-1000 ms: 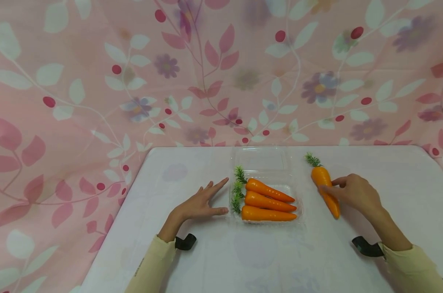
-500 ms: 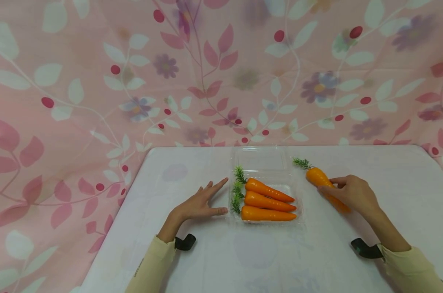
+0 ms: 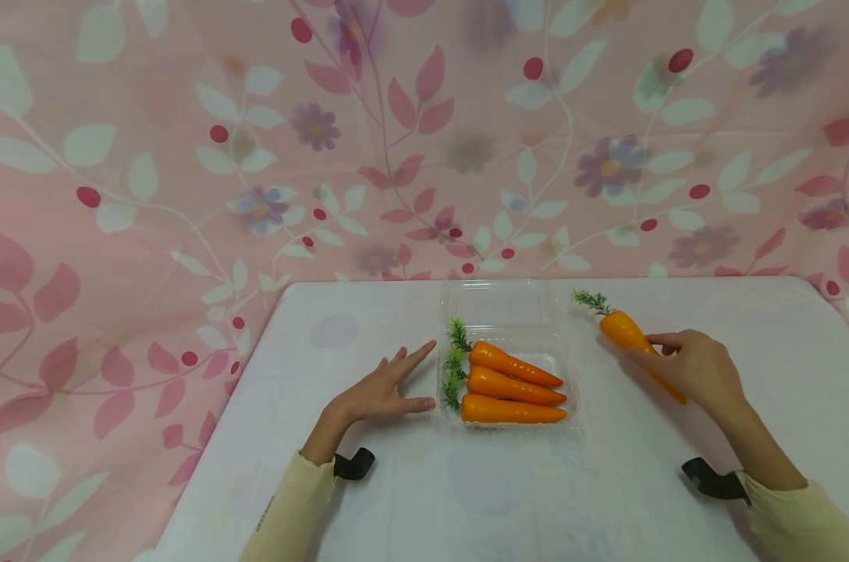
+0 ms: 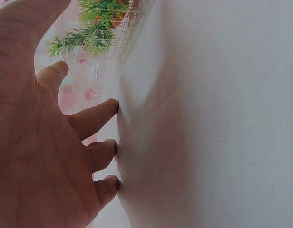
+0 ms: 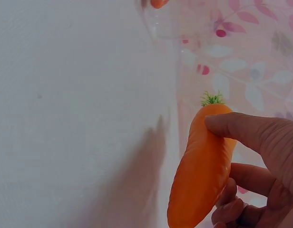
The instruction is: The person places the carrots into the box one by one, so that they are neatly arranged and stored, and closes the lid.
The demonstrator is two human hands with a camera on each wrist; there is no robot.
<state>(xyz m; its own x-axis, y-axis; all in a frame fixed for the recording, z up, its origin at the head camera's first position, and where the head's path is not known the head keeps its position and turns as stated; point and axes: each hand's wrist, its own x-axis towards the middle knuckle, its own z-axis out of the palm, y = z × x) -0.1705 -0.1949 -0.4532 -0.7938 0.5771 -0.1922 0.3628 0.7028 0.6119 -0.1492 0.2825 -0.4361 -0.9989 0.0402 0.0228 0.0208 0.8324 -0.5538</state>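
Observation:
My right hand pinches an orange carrot with a green leafy top, to the right of the container. In the right wrist view the thumb lies along the near side of that carrot, the other fingers behind it. Three more carrots lie side by side in a clear plastic clamshell box, green tops to the left. My left hand rests beside the box's left edge, fingers spread and fingertips on the tabletop. The left wrist view shows the green carrot tops just beyond that hand.
The box's transparent lid is folded back toward the far edge of the white-covered table. Behind it hangs a pink floral cloth. A black wrist mount sticks out from the right sleeve, another from the left.
The right hand has tilted the carrot, its top swinging left and then back a little to the right, and has shifted slightly right with it. The left hand stays in place.

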